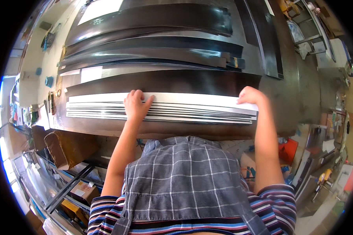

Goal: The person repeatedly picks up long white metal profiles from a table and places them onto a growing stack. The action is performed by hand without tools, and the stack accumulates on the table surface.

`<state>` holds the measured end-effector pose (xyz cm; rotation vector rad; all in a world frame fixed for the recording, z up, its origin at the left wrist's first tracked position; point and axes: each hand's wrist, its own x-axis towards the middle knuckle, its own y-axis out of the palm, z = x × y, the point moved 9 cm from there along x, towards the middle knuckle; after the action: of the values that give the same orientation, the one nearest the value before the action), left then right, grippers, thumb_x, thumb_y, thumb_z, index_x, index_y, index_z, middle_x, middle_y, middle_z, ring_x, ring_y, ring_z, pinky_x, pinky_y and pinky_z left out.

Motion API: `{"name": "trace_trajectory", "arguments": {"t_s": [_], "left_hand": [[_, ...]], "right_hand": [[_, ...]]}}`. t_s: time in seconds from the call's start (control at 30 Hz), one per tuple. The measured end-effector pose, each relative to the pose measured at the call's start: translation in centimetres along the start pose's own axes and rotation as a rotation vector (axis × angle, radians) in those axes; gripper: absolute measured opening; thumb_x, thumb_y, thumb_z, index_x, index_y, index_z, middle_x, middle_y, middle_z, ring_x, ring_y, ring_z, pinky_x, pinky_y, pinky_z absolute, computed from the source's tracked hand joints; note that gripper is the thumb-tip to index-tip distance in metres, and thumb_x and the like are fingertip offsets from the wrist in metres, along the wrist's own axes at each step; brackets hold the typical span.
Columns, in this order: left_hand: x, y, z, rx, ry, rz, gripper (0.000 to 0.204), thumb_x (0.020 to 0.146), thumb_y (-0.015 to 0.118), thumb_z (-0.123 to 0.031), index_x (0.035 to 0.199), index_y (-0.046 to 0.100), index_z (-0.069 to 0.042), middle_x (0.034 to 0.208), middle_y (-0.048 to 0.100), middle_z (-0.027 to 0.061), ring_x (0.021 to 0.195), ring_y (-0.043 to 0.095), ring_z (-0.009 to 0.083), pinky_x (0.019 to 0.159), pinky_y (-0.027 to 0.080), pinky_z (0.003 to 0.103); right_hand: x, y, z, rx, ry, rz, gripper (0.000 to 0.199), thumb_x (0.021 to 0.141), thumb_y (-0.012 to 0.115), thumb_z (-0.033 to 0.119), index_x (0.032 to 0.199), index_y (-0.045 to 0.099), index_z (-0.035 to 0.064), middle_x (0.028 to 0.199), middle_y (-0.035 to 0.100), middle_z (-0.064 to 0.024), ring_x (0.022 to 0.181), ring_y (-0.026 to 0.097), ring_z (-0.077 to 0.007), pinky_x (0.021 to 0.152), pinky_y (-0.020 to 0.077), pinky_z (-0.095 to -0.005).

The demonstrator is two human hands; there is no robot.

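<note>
Nearest to me: checked grey apron bib [184,176] over a striped shirt [270,207], filling the near middle of my view, with both bare forearms running up from it toward the desk.
Desk: dark, glossy desk [278,98] spanning the middle of the scene; its near edge sits just beyond the apron.
Strip stack: long, thin pale metal strips [192,109] lie in a flat bundle along the near edge of the desk, running left to right, the edges staggered so that I see several bright lines with dark gaps between them.
Left hand: my left hand [136,105] lies palm down on the stack, left of its middle, fingers spread and pointing far, thumb splayed out to the right. That grip is flat and open, pressing on the strips rather than pinching them.
Right hand: my right hand [250,96] is at the right end of the stack, knuckles up, fingers curled down over the far edge of the top strip. That grip looks closed on the strip end, though the fingertips are hidden.
Far side: wide dark sheets [153,47] lie fanned in overlapping layers across the far part of the desk, catching bright glare.
Left below: cardboard boxes [66,147] and a black metal frame [66,188] stand under the left end of the desk.
Right floor: cluttered, with an orange bin [288,150] near my right elbow.
</note>
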<state>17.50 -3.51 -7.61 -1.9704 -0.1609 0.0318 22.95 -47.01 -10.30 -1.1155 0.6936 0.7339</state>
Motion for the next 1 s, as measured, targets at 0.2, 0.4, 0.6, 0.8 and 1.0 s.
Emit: {"name": "trace_trajectory", "arguments": {"t_s": [0.2,0.4,0.6,0.8,1.0], "left_hand": [[0.1,0.6,-1.0,0.027,-0.035,-0.027,0.028,0.074,0.071,-0.025,0.066,0.051,-0.007,0.073,0.056,0.0070,0.078,0.055,0.0302,0.074,0.042,0.042],[-1.0,3.4,-10.2,-0.169,0.175,0.063,0.018,0.075,0.068,-0.014,0.068,0.053,-0.006,0.070,0.056,0.0080,0.071,0.056,0.0291,0.064,0.045,0.040],[-1.2,4.2,-11.9,-0.098,0.178,0.067,0.032,0.071,0.076,-0.024,0.068,0.050,-0.007,0.068,0.052,0.0073,0.071,0.054,0.0291,0.064,0.044,0.041],[-1.2,3.8,-12.3,-0.039,0.161,0.061,0.037,0.069,0.079,-0.027,0.069,0.048,-0.006,0.070,0.051,0.0088,0.073,0.053,0.0302,0.066,0.043,0.042],[-1.5,3.8,-12.6,-0.037,0.125,0.071,0.035,0.070,0.078,-0.025,0.070,0.049,-0.006,0.072,0.052,0.0083,0.074,0.052,0.0298,0.069,0.042,0.042]], "right_hand": [[-0.7,-0.9,-7.2,0.045,-0.008,-0.100,0.033,0.072,0.078,0.030,0.072,0.068,-0.0017,0.062,0.061,-0.0130,0.058,0.056,-0.0185,0.059,0.0443,-0.0352],[-1.7,-1.3,-7.2,0.129,-0.051,-0.167,0.036,0.073,0.077,0.029,0.066,0.062,-0.0032,0.057,0.054,-0.0115,0.055,0.052,-0.0175,0.055,0.0411,-0.0357],[-2.1,-1.2,-7.5,0.078,0.051,-0.101,0.040,0.068,0.079,0.033,0.085,0.070,-0.0019,0.082,0.068,-0.0187,0.078,0.065,-0.0273,0.071,0.0494,-0.0380],[-2.7,-1.5,-6.4,0.028,0.085,-0.108,0.040,0.065,0.079,0.035,0.082,0.070,-0.0002,0.086,0.069,-0.0186,0.083,0.066,-0.0294,0.076,0.0513,-0.0379],[-4.8,-1.5,-9.4,0.093,0.275,-0.172,0.045,0.065,0.078,0.042,0.071,0.068,-0.0013,0.081,0.069,-0.0158,0.080,0.067,-0.0289,0.073,0.0514,-0.0377]]}}
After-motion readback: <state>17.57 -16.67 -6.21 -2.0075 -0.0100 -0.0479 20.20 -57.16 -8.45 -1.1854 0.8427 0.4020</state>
